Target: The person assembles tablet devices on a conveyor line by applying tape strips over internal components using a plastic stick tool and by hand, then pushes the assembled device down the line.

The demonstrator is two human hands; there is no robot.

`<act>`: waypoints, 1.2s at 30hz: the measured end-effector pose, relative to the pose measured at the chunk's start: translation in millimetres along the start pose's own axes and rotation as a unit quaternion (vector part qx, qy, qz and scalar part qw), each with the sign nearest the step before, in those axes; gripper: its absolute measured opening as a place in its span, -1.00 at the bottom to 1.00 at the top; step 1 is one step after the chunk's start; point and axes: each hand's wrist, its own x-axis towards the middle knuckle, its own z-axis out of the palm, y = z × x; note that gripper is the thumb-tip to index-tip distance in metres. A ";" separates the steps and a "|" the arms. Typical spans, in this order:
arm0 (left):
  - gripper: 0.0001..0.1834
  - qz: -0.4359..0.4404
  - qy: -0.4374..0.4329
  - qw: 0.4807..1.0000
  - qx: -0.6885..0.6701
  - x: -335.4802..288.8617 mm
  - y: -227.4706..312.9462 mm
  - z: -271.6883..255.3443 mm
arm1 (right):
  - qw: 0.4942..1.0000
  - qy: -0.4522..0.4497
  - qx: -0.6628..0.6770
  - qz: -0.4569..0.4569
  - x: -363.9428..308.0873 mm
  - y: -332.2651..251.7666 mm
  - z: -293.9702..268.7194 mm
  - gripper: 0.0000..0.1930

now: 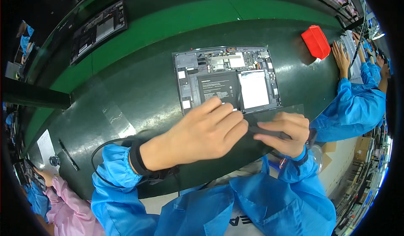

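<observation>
In front of me an opened laptop base (191,67) lies on the dark green bench, its insides showing. A black battery (216,86) fills its middle, with a circuit board (227,62) along the far side and a white-topped rectangular part (254,89) to the right. My left hand (206,128) is closed over the base's near edge, knuckles up; its fingertips and anything in them are hidden. Just right of it, my right hand (288,133) pinches a dark strip (269,131) between thumb and fingers. Behind that hand a see-through sheet (294,109) shows.
A red tray (315,42) stands at the far right, near a co-worker's hand (341,57). Clear film (120,121), a pen (68,155) and white paper (46,147) lie left. Another laptop base (101,30) sits far left. A cable (96,152) runs by my left wrist strap.
</observation>
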 end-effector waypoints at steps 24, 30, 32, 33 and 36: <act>-0.67 -0.058 -0.288 0.952 0.082 -35.0 73.9 21.8 | 0.969 0.048 0.110 0.216 -34.8 -0.6 75.4 -0.78; -0.67 -0.057 -0.302 0.950 0.064 -35.7 72.0 21.4 | 0.976 0.063 0.099 0.185 -27.1 -7.2 76.7 -0.77; -0.66 -0.060 -0.302 0.950 0.055 -35.6 70.9 20.9 | 0.985 0.065 0.075 0.142 -32.3 -4.9 73.1 -0.74; -0.66 -0.065 -0.290 0.953 0.054 -35.7 70.8 21.4 | 0.971 0.091 0.117 0.186 -38.1 -5.0 69.7 -0.73; -0.67 -0.059 -0.262 0.962 0.054 -36.0 65.6 24.8 | 0.930 0.162 0.192 0.269 -42.6 -0.3 54.5 -0.68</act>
